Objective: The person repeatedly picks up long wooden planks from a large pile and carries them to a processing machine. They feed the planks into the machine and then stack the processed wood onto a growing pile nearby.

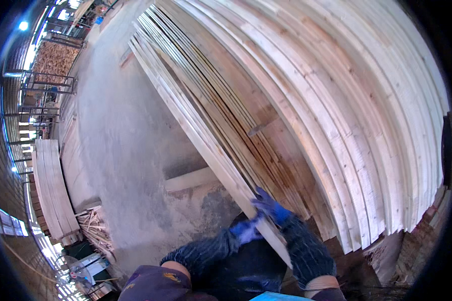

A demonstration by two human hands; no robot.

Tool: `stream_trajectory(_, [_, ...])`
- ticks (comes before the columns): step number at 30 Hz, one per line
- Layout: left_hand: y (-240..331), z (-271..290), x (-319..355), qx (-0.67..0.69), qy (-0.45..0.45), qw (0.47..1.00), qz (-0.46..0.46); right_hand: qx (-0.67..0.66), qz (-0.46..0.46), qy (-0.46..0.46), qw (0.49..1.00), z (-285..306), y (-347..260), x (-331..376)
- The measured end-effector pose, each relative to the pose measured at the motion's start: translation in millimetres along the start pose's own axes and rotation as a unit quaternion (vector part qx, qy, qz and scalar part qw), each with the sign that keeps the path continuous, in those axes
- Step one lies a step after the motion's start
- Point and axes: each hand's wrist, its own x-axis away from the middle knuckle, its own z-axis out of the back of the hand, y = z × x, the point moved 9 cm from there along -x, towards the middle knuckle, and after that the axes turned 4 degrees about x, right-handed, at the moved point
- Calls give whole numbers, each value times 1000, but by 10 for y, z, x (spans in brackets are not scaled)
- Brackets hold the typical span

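A long pale wooden plank [211, 145] runs from the far left down to my lap, tilted across the view. My right hand [272, 206], in a blue-purple glove, grips its right edge near the close end. Lower down, my left hand [246, 231] in a like glove closes on the plank's left edge; its fingers are partly blurred. Dark knitted sleeves cover both forearms. Beside the held plank lies a row of narrow boards [206, 85], stacked close together with their edges up.
A tall stack of long boards [336, 110] fills the right side. A wooden beam [191, 179] lies on the dusty concrete floor [120, 130] to the left. Farther left are another board stack [52, 188], scrap sticks [96, 228] and a heap of wood pieces [54, 60].
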Motion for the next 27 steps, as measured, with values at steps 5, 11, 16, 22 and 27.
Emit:
stream_trajectory(5, [-582, -908, 854, -418, -307, 854, -23, 222, 73, 69, 970, -355, -1322, -209])
stream_trajectory(11, [57, -1097, 1186, -615, -257, 745, -15, 381, 10, 190, 905, -79, -1515, 1412])
stream_trajectory(16, [2134, -1726, 1956, -765, 138, 464, -424, 473, -43, 288, 832, 213, -1788, 3234])
stream_trajectory(22, [2965, -2145, 1699, -880, 87, 144, -444, 562, -113, 371, 731, 268, -1529, 5270])
stream_trajectory(27, [2637, -1955, 966, -930, -129, 80, -334, 544, -206, 428, 692, -17, -1059, 6206])
